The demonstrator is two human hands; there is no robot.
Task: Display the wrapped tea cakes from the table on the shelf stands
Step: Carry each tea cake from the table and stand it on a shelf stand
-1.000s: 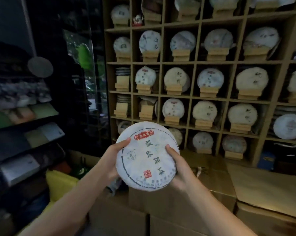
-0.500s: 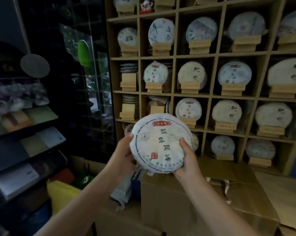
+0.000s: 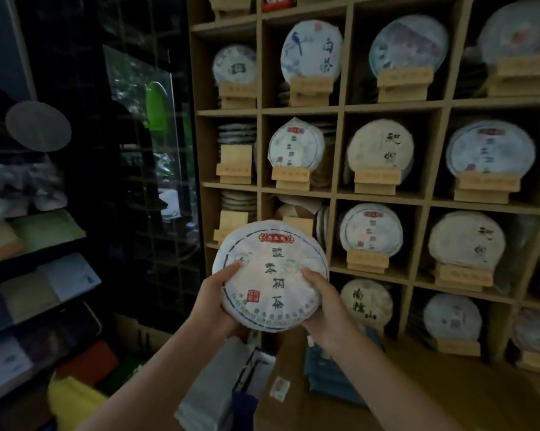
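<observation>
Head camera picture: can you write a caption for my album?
Both hands, left and right, hold a wrapped tea cake before the wooden shelf.

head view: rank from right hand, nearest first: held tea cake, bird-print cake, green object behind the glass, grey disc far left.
1. Held tea cake, gripped by right hand.
2. Green object, up-left.
3. Bird-print cake, straight up; close to 2.
4. Grey disc, far left.

White tea cake [image 3: 270, 275]: red label, dark characters, blue ring; tan shelf [image 3: 340, 110].
</observation>
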